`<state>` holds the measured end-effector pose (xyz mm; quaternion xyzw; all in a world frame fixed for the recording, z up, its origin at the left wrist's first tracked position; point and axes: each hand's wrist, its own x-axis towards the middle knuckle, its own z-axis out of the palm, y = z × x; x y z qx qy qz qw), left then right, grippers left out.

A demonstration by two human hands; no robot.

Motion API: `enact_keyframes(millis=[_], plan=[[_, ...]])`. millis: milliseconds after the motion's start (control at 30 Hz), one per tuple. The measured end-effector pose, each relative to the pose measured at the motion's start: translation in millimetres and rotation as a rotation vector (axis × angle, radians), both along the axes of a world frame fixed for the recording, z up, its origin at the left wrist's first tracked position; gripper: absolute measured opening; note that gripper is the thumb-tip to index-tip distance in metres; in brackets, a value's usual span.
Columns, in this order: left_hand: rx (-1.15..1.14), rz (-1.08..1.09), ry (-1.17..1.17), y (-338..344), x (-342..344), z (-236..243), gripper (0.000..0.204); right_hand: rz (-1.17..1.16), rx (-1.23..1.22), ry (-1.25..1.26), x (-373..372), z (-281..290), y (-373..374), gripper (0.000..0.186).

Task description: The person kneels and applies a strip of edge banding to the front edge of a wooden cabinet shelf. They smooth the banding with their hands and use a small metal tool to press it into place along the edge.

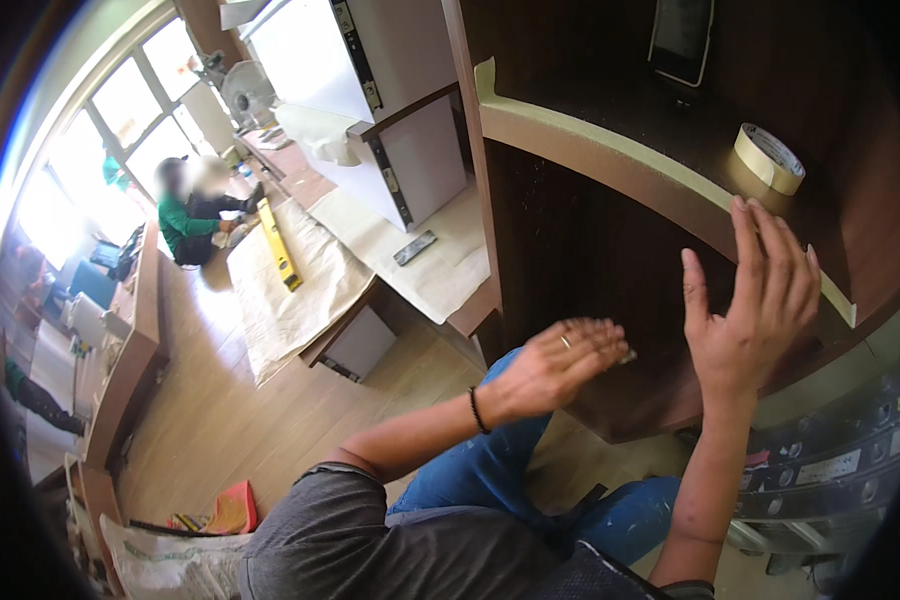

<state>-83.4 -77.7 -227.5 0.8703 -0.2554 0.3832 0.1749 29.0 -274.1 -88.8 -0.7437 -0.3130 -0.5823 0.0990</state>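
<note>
Both of the person's hands are raised at a dark brown cabinet. Right hand (755, 310) spreads wide, thumb apart from the fingers, in front of the right part of a curved shelf (590, 143); whether the fingertips touch its front edge cannot be told. Left hand (568, 365), slightly blurred, hangs lower, before the opening beneath the shelf, with its fingers extended close together. Something small shows at its fingertips, too unclear to identify, so whether it grips anything cannot be told.

Along the shelf's front edge runs a strip of cream tape (625, 152), its left end turned up against the side panel, its right part partly covered by the right hand. A roll of cream tape (765, 172) lies on the shelf near that edge, toward the right end and just beyond the fingertips. Farther back from the edge stands a dark phone-like device (682, 45).

To the left, a small dark bar (415, 248) rests on a covered counter (450, 275), near the foot of a white drawer unit (425, 165). A yellow level (278, 245) lies on a pale sheet (305, 300), near a seated co-worker in green (182, 225).
</note>
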Motion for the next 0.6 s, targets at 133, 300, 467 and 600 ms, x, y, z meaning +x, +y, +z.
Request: enact_keyframes(millis=[133, 300, 467, 600], plan=[[-0.141, -0.194, 0.414, -43.2, 29.0, -84.7, 0.053, 0.003, -0.031, 0.034, -7.3, 2.7, 38.2, 0.049], [-0.262, -0.361, 0.587, -77.1, 48.2, -147.5, 0.062, 0.052, -0.082, 0.028, -11.6, 12.1, 96.6, 0.052], [-0.277, -0.336, 0.727, -66.1, 42.5, -158.7, 0.065, 0.103, -0.115, 0.000, -14.2, 15.2, 147.9, 0.054], [-0.316, -0.285, 0.860, -54.0, 35.2, -141.6, 0.045, 0.119, -0.128, -0.003, -12.5, 18.3, 177.3, 0.053]])
